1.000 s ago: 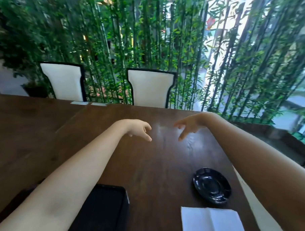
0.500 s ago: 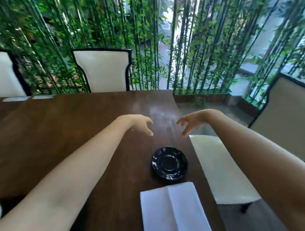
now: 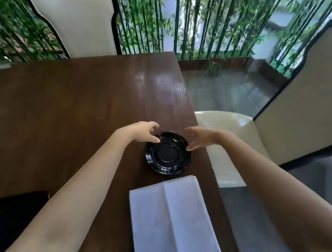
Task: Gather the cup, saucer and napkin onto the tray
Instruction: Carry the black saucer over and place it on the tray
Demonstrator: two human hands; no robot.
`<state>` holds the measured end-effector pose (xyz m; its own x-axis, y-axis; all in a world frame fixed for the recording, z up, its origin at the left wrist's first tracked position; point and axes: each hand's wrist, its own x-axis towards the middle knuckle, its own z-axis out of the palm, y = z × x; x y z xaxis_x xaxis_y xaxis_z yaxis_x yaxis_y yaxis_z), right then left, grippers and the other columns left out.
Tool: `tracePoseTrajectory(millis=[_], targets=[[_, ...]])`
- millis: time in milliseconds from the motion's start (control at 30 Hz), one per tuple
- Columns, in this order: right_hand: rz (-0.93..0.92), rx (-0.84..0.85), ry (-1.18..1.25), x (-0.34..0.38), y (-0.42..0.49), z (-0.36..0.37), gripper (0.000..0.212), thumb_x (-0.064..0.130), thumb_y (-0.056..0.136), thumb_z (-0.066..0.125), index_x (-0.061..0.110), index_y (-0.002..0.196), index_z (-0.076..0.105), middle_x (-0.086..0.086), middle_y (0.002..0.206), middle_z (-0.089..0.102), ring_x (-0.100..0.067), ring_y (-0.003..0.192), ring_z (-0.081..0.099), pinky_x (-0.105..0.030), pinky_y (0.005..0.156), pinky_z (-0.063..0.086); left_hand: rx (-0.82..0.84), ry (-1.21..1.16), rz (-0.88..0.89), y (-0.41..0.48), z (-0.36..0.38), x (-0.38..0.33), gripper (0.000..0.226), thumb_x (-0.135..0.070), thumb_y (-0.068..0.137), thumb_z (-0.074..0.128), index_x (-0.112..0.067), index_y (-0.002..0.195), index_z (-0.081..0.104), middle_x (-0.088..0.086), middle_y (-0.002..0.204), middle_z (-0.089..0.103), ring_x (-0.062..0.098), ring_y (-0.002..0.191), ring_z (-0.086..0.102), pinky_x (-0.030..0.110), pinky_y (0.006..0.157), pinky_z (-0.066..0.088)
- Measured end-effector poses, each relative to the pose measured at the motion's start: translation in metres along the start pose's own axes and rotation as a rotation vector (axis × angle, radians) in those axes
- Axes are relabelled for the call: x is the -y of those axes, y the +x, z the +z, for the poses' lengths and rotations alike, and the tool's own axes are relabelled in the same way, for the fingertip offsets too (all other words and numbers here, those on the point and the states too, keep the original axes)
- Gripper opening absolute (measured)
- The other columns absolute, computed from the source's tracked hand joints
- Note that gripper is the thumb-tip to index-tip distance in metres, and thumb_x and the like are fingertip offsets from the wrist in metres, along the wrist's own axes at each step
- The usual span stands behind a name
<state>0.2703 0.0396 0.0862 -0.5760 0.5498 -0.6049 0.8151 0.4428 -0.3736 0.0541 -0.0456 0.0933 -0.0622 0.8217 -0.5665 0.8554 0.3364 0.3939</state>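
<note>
At the table's right edge, both hands have dropped from mid-air to flank the black saucer: left hand and right hand spread open, nothing gripped; pickup appears imminent.

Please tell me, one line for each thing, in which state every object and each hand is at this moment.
saucer: upright on the table, empty, no cup on it.
napkin: folded, lying flat, not on the tray.
tray: dark, only a corner shows, partly hidden by the arm.
left hand: open, fingers curled at the saucer's left rim.
right hand: open, fingers at its right rim.
table: wooden, glossy.
</note>
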Motion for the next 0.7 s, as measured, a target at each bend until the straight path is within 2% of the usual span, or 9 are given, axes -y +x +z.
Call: tracePoseTrajectory(millis=[167, 267, 367, 467, 533, 633, 700], targets=[[-0.079, -0.017, 0.104, -0.016, 0.019, 0.029, 0.072, 0.029, 0.079, 0.070, 0.018, 0.140, 0.033, -0.010, 0.136, 0.039, -0.028, 0.124, 0.043, -0.043, 0.108, 0.037, -0.092, -0.076, -0.013, 0.008, 0.037, 0.016, 0.069, -0.036, 0.084, 0.064, -0.023, 0.143, 0.031, 0.007, 0.142, 0.043, 0.024, 0.129, 0.041, 0.037, 0.104, 0.036], [-0.113, -0.087, 0.129, -0.025, 0.027, 0.040, 0.070, 0.029, 0.077, 0.072, 0.022, 0.137, 0.035, -0.007, 0.130, 0.040, -0.022, 0.115, 0.045, -0.043, 0.105, 0.040, -0.138, -0.104, -0.035, 0.008, 0.053, 0.025, 0.069, -0.035, 0.084, 0.064, -0.025, 0.144, 0.030, 0.008, 0.144, 0.040, 0.029, 0.133, 0.031, 0.043, 0.107, 0.031], [-0.146, -0.114, 0.194, -0.032, 0.032, 0.048, 0.070, 0.024, 0.075, 0.074, 0.025, 0.135, 0.037, 0.001, 0.119, 0.037, -0.017, 0.106, 0.045, -0.037, 0.102, 0.043, -0.198, -0.136, -0.026, 0.007, 0.065, 0.032, 0.069, -0.028, 0.085, 0.064, -0.030, 0.143, 0.028, 0.008, 0.141, 0.042, 0.031, 0.132, 0.029, 0.045, 0.106, 0.030], [-0.183, -0.132, 0.240, -0.036, 0.035, 0.054, 0.070, 0.016, 0.074, 0.073, 0.028, 0.133, 0.038, 0.004, 0.114, 0.036, -0.016, 0.106, 0.044, -0.030, 0.099, 0.042, -0.234, -0.191, -0.005, 0.007, 0.073, 0.036, 0.070, -0.018, 0.086, 0.063, -0.032, 0.144, 0.027, 0.007, 0.139, 0.041, 0.029, 0.128, 0.035, 0.044, 0.106, 0.034], [-0.200, -0.138, 0.272, -0.036, 0.036, 0.056, 0.069, 0.013, 0.075, 0.071, 0.028, 0.134, 0.038, 0.005, 0.114, 0.037, -0.015, 0.109, 0.041, -0.029, 0.099, 0.038, -0.263, -0.253, 0.014, 0.008, 0.078, 0.038, 0.070, -0.011, 0.085, 0.063, -0.032, 0.143, 0.029, 0.004, 0.135, 0.043, 0.024, 0.119, 0.044, 0.036, 0.098, 0.040], [-0.214, -0.148, 0.333, -0.034, 0.034, 0.059, 0.070, 0.007, 0.078, 0.067, 0.030, 0.136, 0.036, 0.004, 0.113, 0.040, -0.017, 0.109, 0.045, -0.031, 0.098, 0.040, -0.308, -0.313, 0.026, 0.009, 0.083, 0.042, 0.070, -0.007, 0.085, 0.062, -0.033, 0.142, 0.031, 0.001, 0.130, 0.046, 0.018, 0.110, 0.049, 0.028, 0.089, 0.039], [-0.206, -0.160, 0.357, -0.031, 0.034, 0.061, 0.073, 0.004, 0.079, 0.065, 0.025, 0.142, 0.032, 0.002, 0.117, 0.042, -0.022, 0.111, 0.049, -0.036, 0.101, 0.043, -0.329, -0.370, 0.016, 0.009, 0.086, 0.044, 0.070, -0.005, 0.084, 0.062, -0.034, 0.141, 0.033, 0.001, 0.133, 0.046, 0.021, 0.115, 0.049, 0.034, 0.093, 0.045]])
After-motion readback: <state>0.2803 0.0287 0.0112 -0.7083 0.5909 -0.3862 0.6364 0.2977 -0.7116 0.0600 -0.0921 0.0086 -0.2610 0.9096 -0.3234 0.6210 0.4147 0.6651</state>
